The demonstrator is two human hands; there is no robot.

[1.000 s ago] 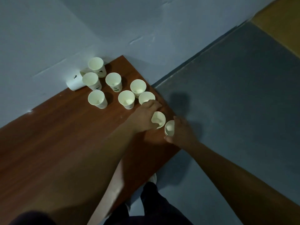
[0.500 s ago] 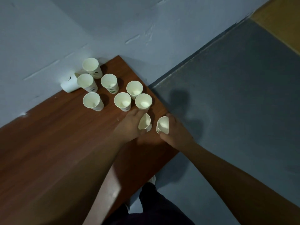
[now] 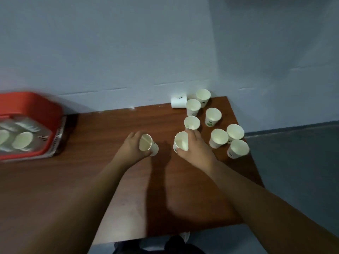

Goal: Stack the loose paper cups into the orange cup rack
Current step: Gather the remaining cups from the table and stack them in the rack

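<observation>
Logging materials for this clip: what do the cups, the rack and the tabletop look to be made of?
The cups look like thin paper, matte off-white with small green prints. The rack looks like moulded plastic, smooth and orange-red with rounded edges, but it is blurred, so this is uncertain. The tabletop is reddish brown with a wood-grain pattern and a slight sheen. I cannot tell whether it is solid wood or laminate.

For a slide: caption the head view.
Left hand holds one cup, right hand a second cup; loose cups right, orange rack left.
</observation>
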